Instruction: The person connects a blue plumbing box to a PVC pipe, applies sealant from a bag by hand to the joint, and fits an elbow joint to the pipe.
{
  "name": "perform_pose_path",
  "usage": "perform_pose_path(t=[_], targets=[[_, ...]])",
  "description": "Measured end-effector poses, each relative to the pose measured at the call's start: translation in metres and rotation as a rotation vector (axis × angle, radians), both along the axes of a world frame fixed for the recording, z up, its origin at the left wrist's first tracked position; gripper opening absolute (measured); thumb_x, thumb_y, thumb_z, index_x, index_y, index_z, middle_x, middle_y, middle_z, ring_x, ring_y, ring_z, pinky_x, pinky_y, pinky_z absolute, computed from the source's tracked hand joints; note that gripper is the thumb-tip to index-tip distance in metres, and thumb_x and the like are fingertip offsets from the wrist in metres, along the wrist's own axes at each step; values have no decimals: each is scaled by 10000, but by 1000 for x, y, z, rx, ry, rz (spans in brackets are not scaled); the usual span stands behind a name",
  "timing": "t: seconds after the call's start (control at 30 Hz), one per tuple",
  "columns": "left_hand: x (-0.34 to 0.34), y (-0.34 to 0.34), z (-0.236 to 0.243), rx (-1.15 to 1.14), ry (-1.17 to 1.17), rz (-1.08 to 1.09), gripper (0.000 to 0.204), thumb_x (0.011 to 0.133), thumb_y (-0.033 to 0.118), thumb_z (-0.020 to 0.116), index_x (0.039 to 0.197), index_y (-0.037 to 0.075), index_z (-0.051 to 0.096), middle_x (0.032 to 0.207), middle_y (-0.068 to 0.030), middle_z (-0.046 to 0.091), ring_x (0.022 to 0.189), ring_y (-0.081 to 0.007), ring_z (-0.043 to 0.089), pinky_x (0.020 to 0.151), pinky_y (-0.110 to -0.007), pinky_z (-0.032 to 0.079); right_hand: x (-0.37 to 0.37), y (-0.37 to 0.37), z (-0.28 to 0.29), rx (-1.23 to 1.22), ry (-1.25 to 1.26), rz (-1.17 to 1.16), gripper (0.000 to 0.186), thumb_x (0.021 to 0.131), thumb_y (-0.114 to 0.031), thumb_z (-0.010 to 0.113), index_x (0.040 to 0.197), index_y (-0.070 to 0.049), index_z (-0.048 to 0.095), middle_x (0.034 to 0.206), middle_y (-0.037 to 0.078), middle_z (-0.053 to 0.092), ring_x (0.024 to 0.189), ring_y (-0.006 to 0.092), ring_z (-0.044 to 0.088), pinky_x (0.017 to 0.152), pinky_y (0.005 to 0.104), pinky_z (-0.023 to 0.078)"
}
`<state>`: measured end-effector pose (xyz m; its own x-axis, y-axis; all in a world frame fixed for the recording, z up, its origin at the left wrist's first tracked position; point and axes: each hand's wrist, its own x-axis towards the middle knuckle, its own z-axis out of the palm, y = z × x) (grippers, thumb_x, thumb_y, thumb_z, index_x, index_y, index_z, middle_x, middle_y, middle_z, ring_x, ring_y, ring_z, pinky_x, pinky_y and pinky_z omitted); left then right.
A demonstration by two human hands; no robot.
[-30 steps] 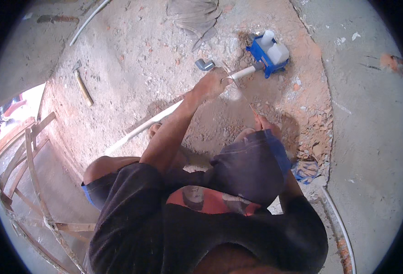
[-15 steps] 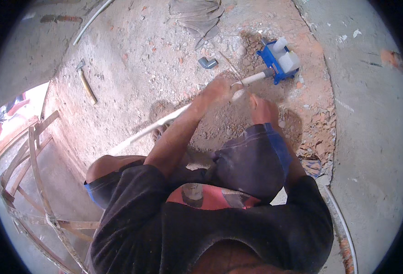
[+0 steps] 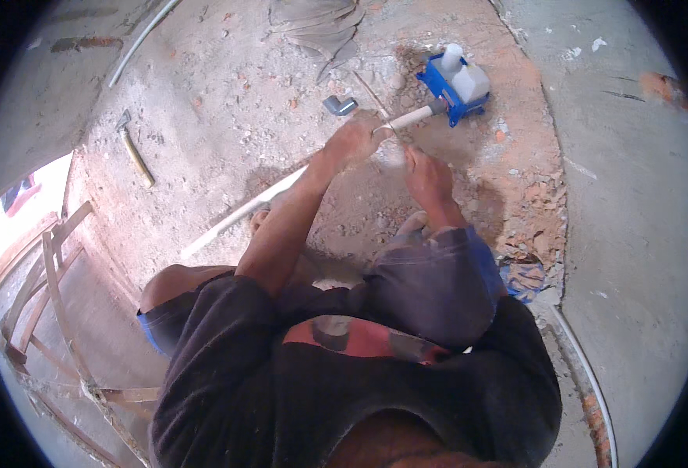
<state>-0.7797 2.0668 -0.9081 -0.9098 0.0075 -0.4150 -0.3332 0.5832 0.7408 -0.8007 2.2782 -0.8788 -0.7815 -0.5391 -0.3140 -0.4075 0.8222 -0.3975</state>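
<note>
A long white pipe (image 3: 254, 209) lies slanted over the rubble floor. My left hand (image 3: 355, 140) is closed around it near its far end. Beyond that hand, the pipe runs into a grey collar (image 3: 438, 105) at a blue plastic box (image 3: 453, 106) with white pieces (image 3: 470, 83) in it. A thin, narrow strip like a saw blade (image 3: 373, 95) crosses the pipe just past my left fingers. My right hand (image 3: 429, 178), on the near side of the pipe, is closed on the strip's near end. The strip's exact kind is too small to tell.
A grey pipe elbow (image 3: 340, 105) sits beyond my left hand. A hammer (image 3: 136, 156) with a wooden handle lies at the left. A grey cloth or sack (image 3: 316, 27) is at the far edge. Wooden strips (image 3: 59, 288) stand at left; a concrete surface (image 3: 624, 210) borders the right.
The whole view has shifted slightly, so the floor things appear a little further left and up. Both hands keep their places at the pipe and strip. My right foot now shows beside my right wrist.
</note>
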Motion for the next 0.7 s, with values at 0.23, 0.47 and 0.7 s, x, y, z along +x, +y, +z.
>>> perform_pose_path(t=[0.23,0.47,0.7], targets=[[19,-2,-13,-14,120,21,411,952,405,551,983,5,642,924,-254,628,859,-404,627,779,-503,463,34,58,25,-208,-301,-172,247,962,-257,528,1143,-176,675,841,200,666,755,397,648,665,511,501],[0,-21,1,-32,51,-33,383,964,392,540,1016,17,605,899,-230,612,852,-399,626,756,-484,470,14,18,-6,-118,-59,-38,190,898,-194,575,1062,-152,662,785,165,675,700,387,656,621,492,511],[-8,-14,-21,-14,249,21,402,965,407,547,1049,27,649,845,-219,629,818,-352,629,767,-452,471,-14,2,14,-68,-37,-95,228,945,-259,525,1088,-164,676,850,188,677,805,402,662,701,510,506]])
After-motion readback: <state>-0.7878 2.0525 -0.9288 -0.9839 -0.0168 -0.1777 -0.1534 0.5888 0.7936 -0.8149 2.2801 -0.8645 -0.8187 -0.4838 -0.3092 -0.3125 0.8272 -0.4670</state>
